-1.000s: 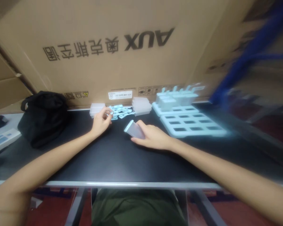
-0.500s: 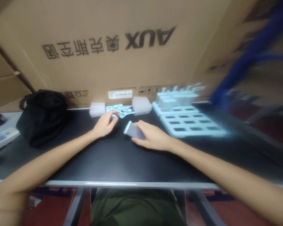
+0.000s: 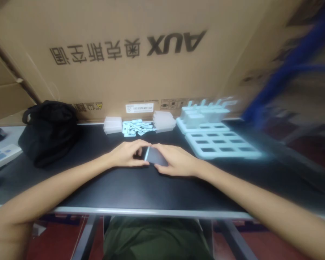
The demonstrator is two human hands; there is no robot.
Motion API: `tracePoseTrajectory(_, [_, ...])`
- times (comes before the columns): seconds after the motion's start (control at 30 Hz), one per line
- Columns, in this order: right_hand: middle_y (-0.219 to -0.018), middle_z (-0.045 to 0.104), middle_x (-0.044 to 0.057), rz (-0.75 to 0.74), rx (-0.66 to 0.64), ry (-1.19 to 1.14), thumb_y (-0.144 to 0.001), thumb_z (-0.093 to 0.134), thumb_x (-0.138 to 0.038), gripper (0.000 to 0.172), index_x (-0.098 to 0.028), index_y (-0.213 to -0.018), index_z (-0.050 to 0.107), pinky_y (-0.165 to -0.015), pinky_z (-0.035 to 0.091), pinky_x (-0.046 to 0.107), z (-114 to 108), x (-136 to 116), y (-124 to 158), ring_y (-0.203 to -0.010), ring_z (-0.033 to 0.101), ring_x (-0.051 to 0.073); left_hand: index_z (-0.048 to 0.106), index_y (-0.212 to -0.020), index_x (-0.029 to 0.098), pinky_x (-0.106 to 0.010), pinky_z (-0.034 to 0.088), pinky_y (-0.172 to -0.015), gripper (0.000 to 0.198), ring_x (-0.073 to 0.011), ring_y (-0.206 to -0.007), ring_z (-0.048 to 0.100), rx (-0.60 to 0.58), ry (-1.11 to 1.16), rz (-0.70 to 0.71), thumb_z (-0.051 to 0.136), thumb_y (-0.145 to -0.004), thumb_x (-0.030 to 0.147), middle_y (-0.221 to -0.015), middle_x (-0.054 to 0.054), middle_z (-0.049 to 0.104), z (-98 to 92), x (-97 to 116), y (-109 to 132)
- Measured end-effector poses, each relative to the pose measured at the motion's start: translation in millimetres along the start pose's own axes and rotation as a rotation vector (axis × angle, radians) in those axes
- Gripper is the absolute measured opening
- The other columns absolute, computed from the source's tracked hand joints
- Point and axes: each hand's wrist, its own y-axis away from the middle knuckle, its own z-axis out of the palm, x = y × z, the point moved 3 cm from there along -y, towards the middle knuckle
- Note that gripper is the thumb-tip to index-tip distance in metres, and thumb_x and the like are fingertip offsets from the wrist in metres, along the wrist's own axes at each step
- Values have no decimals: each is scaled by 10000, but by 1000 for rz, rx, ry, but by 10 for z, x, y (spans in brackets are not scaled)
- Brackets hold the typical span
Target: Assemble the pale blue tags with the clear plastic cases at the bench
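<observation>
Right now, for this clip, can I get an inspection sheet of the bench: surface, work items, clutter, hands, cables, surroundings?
Surface: black table with a metal front edge.
Job's things: flat case, translucent, between both hands; small pale blue parts in a pile behind it; clear boxes either side of the pile; white tray with slots to the right.
Clutter: black bag at left; keypad device at the far left edge.
Hands: right hand grips the case; left hand touches its left end, grip unclear.
Cables: nothing seen.
Surroundings: cardboard box, large, behind the table; blue frame, blurred, at right.
</observation>
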Motion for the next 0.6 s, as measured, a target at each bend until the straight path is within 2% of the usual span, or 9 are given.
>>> tracePoseTrajectory(0.17, [-1153, 738, 148, -33, -197, 59, -932, 629, -412, 498, -129, -1335, 554, -834, 527, 398, -82, -24, 18, -971, 724, 303, 560, -1455, 246, -284, 587, -715, 703, -178, -838, 705, 4, 61, 132, 828, -853, 488, -1107, -98, 720, 38, 15, -4])
tracePoseTrajectory(0.3, [-1130, 740, 139, -48, -258, 116, -943, 630, -420, 501, -136, -1348, 551, -810, 502, 377, -142, -45, 26, -941, 716, 293, 612, -1337, 224, -286, 596, -706, 667, -170, -801, 708, 53, 148, 150, 891, -778, 457, -1094, -103, 725, 84, 25, -28])
tracePoseTrajectory(0.47, [-1090, 748, 128, -39, -246, 186, -906, 650, -429, 526, -174, -1360, 576, -852, 509, 402, -236, 7, 102, -946, 708, 305, 639, -1252, 217, -284, 612, -724, 586, -166, -803, 715, 88, 201, 157, 894, -760, 405, -1060, -90, 727, 65, -17, -12])
tracePoseTrajectory(0.6, [-1236, 694, 154, -17, -59, 173, -896, 631, -438, 545, -199, -1382, 566, -958, 516, 446, -421, 199, 168, -1094, 668, 318, 629, -1255, 205, -302, 620, -767, 485, -160, -838, 709, 185, 51, 99, 824, -864, 415, -1141, -110, 702, -83, -195, 6])
